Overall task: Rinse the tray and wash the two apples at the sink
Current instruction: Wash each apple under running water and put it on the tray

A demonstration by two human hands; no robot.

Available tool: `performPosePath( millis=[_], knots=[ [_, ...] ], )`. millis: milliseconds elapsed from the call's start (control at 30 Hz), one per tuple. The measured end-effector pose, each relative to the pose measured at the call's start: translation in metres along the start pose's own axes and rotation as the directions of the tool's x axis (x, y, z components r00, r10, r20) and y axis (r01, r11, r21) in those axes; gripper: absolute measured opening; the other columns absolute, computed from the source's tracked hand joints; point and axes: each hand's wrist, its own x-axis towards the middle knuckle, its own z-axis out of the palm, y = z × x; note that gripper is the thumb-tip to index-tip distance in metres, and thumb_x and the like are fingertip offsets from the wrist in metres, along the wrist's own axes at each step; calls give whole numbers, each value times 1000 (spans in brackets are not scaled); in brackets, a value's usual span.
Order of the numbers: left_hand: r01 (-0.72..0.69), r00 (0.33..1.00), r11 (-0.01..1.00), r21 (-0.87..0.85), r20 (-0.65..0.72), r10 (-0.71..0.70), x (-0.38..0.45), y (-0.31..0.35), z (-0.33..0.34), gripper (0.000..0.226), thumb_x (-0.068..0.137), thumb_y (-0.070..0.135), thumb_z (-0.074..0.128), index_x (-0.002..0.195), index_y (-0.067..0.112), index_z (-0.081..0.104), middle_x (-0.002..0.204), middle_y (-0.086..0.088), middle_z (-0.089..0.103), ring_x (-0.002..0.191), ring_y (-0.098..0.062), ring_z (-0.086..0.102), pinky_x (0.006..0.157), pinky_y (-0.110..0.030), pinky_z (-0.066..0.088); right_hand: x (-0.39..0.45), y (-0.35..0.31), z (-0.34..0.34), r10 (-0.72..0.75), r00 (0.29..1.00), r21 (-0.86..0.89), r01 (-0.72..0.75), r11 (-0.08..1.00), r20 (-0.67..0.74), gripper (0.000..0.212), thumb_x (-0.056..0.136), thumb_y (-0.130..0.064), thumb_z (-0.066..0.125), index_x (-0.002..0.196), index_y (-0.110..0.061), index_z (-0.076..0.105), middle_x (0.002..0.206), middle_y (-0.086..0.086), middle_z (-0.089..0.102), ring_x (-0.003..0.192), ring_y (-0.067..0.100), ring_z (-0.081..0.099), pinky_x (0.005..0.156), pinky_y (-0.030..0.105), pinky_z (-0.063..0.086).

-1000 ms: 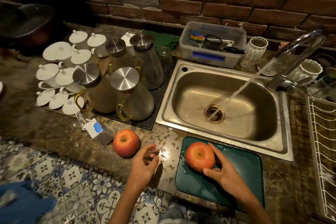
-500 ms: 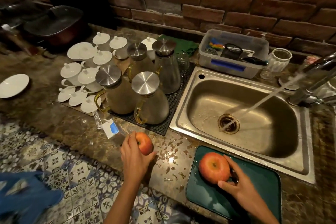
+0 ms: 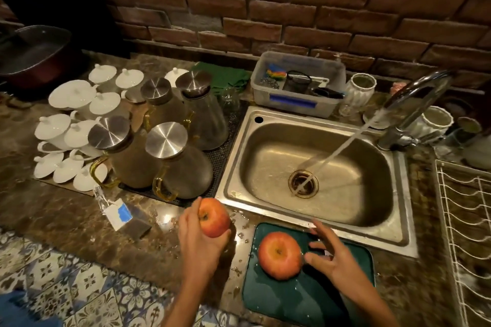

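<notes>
A dark green tray (image 3: 313,300) lies wet on the counter in front of the steel sink (image 3: 313,167). One red apple (image 3: 279,255) rests on the tray's left part. My right hand (image 3: 332,260) hovers just right of that apple, fingers spread, holding nothing. My left hand (image 3: 199,241) is shut on the second red apple (image 3: 214,218), lifted above the counter left of the tray, near the sink's front left corner. Water runs from the tap (image 3: 414,103) into the drain (image 3: 303,184).
Glass jugs with steel lids (image 3: 164,156) and white lidded cups (image 3: 69,125) crowd the counter left of the sink. A plastic tub (image 3: 297,85) sits behind the sink, a white wire rack (image 3: 465,233) at the right. A small card (image 3: 118,214) lies near the counter's front edge.
My left hand took the left apple off the counter and raised it toward the sink. My right hand let go of the apple on the tray and opened beside it.
</notes>
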Motion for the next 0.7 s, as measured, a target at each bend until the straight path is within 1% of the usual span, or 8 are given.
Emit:
performPosePath(
  millis=[100,167,233,333,400,533,600,700],
  knots=[
    [-151,985,987,-46,75,154,7,42,27,105,61,23,93,148,36,35,135,9,37,129,-15,40,106,-34,36,12,-18,-22,-50,995,58,56,997,-89,64,85,-15,74,140,-31,47,136,-2,57,113,10,62,84,17,54],
    [-219,966,971,-95,122,230,16,72,50,105,59,26,92,148,34,36,136,9,40,130,-15,41,108,-34,36,23,-32,-36,-96,986,57,105,993,-139,58,84,-34,73,138,-35,51,133,-6,61,113,5,64,93,25,54],
    [-251,942,960,-125,196,272,24,104,74,110,58,25,91,150,33,32,142,3,42,134,-17,40,109,-35,37,37,-43,-48,-123,973,89,142,986,-193,50,87,-40,72,134,-39,55,130,-10,64,115,7,64,99,34,52],
    [-251,901,953,-170,319,294,34,144,109,113,55,30,91,148,38,26,142,4,44,133,-16,43,110,-39,40,63,-65,-60,-110,964,213,164,963,-244,44,88,-37,70,130,-42,58,129,-8,65,114,9,65,92,35,57],
    [-216,873,948,-232,388,294,41,163,134,108,54,32,93,141,43,30,129,12,47,123,-14,50,105,-37,46,83,-78,-68,-42,968,332,126,935,-249,51,82,-45,68,132,-42,57,132,-4,63,113,12,66,85,32,57],
    [-145,832,942,-303,478,282,51,187,175,101,56,31,93,137,45,34,128,15,48,115,-11,56,88,-31,59,115,-90,-80,36,983,614,85,785,-182,56,88,-39,63,142,-31,52,135,6,62,117,26,66,86,41,58],
    [-155,815,939,-308,497,298,57,192,195,99,54,31,91,134,50,35,131,12,50,118,-15,55,88,-32,59,128,-88,-85,17,987,713,105,693,-161,53,92,-32,63,143,-28,51,138,12,59,121,31,63,93,47,55],
    [-155,788,943,-295,539,299,65,189,219,97,52,30,89,130,56,38,135,11,49,124,-19,53,93,-40,58,145,-81,-88,74,981,800,101,591,-179,58,89,-30,67,143,-34,48,144,12,50,126,36,58,98,52,53]
  ],
)
